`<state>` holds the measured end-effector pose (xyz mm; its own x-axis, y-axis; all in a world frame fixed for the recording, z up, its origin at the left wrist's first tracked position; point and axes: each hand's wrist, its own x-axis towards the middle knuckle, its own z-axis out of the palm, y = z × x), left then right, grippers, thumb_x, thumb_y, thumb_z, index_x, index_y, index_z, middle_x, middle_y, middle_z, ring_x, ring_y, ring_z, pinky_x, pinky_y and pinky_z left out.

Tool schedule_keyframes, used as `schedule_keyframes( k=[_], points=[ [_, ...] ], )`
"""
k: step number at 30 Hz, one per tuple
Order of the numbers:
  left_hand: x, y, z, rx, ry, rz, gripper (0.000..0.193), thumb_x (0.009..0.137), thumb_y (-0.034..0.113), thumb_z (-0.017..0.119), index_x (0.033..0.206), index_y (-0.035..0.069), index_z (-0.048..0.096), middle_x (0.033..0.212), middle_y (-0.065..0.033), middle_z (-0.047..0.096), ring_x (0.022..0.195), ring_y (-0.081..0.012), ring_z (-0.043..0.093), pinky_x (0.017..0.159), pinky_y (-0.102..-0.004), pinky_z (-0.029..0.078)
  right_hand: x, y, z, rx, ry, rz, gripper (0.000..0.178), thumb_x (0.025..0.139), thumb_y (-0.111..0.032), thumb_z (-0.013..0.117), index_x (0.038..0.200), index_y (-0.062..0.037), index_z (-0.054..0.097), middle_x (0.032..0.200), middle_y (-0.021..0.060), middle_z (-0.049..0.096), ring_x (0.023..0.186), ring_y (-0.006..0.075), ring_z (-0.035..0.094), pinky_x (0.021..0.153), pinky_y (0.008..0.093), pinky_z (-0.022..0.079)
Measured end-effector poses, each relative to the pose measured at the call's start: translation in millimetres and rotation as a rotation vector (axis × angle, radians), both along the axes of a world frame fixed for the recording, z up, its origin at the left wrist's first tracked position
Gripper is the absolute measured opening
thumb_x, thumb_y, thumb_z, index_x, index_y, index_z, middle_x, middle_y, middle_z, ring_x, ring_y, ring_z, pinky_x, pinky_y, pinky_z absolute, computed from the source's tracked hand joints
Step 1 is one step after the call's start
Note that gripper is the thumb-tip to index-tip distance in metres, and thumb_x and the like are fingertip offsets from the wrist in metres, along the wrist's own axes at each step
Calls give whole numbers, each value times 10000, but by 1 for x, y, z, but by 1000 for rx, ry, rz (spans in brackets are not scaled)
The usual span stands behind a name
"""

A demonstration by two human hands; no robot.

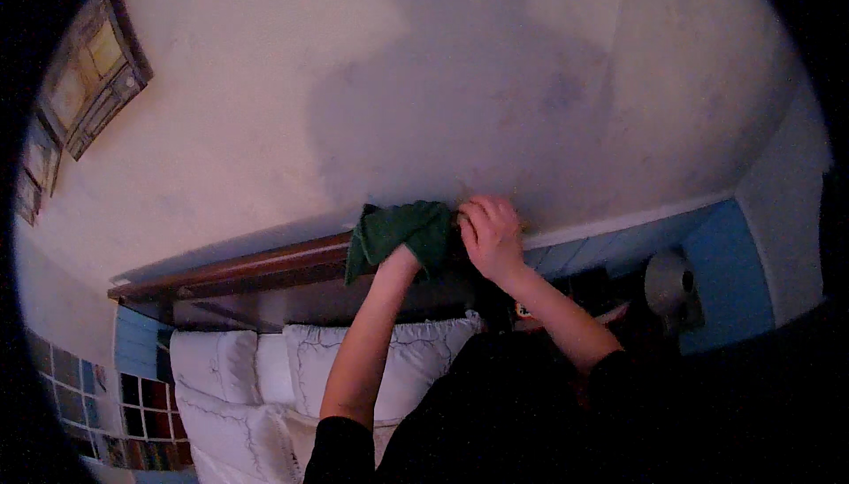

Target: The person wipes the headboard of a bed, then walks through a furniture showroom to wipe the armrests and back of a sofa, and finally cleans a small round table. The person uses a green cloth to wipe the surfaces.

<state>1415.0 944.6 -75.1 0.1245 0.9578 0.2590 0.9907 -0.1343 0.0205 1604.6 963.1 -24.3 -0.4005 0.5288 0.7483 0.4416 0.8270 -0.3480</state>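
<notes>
A dark green cloth (402, 232) is draped over my left hand (404, 259), covering its fingers and most of the hand. The cloth lies against the top of a brown wooden headboard (256, 265), near its right end. Just to the right of the cloth, my right hand (492, 234) has its fingers curled at the headboard's end. The fingertips point toward the cloth, and what lies beneath them is partly hidden.
White pillows (389, 356) lie on the bed below the headboard. Framed pictures (93, 72) hang on the pale wall (230, 121) at the upper left. A rounded lamp-like object (669, 282) stands at the right, beside blue panelling (730, 272). My shadow falls on the wall.
</notes>
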Motion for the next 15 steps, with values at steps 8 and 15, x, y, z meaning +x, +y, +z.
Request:
schedule_keyframes(
  k=[8, 15],
  points=[
    [3, -13, 15, 123, -60, 4, 228, 862, 309, 502, 852, 161, 675, 848, -82, 681, 803, -279, 658, 670, -418, 499, 3, 8, -3, -29, 66, 78, 157, 848, -124, 615, 984, -51, 641, 1008, 133, 641, 909, 329, 620, 791, 420, 495],
    [36, -66, 62, 19, 54, 215, 234, 832, 300, 534, 907, 144, 691, 855, -125, 671, 799, -319, 644, 675, -427, 498, 13, 30, -3, -284, 216, 140, 103, 869, -84, 575, 899, -12, 641, 837, 133, 663, 720, 298, 646, 655, 352, 501]
  ],
)
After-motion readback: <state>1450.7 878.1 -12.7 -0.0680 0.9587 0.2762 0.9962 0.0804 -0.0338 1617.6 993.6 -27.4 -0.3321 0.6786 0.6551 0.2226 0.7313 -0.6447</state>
